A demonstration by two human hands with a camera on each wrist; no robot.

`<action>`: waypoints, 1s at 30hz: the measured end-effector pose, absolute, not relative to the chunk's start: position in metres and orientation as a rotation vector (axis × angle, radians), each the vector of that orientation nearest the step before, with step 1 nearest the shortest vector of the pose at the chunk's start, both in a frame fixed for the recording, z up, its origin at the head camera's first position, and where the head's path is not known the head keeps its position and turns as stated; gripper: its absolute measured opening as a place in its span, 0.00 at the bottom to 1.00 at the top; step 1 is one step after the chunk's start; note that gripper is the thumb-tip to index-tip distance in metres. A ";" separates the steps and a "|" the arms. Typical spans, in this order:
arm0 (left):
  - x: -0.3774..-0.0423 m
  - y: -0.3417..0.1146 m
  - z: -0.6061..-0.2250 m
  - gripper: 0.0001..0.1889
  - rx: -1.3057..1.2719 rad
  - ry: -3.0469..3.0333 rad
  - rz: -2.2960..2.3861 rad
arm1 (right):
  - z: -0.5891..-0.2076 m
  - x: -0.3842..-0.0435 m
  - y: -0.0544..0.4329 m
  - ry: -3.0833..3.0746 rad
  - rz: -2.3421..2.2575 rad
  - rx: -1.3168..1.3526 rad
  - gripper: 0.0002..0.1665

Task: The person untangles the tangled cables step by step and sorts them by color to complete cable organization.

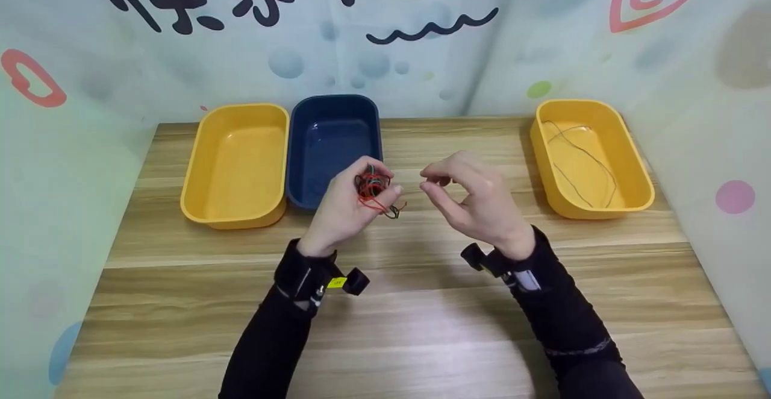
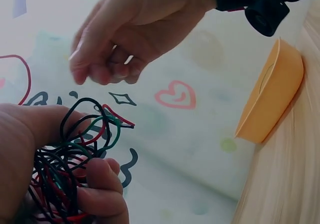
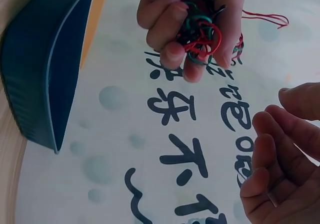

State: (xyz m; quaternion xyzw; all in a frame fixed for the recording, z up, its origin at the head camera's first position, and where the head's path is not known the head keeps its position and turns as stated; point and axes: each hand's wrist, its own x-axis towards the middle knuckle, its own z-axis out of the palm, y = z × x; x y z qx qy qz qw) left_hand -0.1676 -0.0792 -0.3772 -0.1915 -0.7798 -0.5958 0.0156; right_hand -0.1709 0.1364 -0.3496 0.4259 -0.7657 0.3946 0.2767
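My left hand (image 1: pixel 337 215) holds a tangled bundle of wires (image 1: pixel 372 183), mostly red, black and green, with its fingers curled round it. Loops and a few loose wire ends stick out past the thumb and fingertips, as the left wrist view shows. To the right of the bundle hovers my right hand (image 1: pixel 479 200), its fingers (image 3: pixel 265 149) loosely bent and a gap between thumb and forefinger. Nothing shows between them. Both hands are above the wooden table, the left one overlapping the near right corner of the blue bin (image 1: pixel 334 99).
A yellow bin (image 1: pixel 238 223) stands left of the blue one, side by side with it. At the right, another yellow bin (image 1: pixel 596 213) has thin grey wire (image 1: pixel 585 147) lying in it. Behind the wooden table (image 1: pixel 397 326) hangs a printed cloth (image 1: pixel 421 79).
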 end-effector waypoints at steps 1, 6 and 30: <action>-0.167 -0.078 -0.377 0.15 -0.606 -2.439 -1.813 | -0.350 -0.171 0.134 -2.048 1.062 1.159 0.05; -0.164 -0.073 -0.376 0.13 -0.656 -2.494 -1.577 | -0.351 -0.169 0.124 -2.011 1.040 1.236 0.05; -0.159 -0.065 -0.377 0.14 -0.617 -2.593 -1.433 | -0.359 -0.170 0.116 -2.030 1.003 1.266 0.07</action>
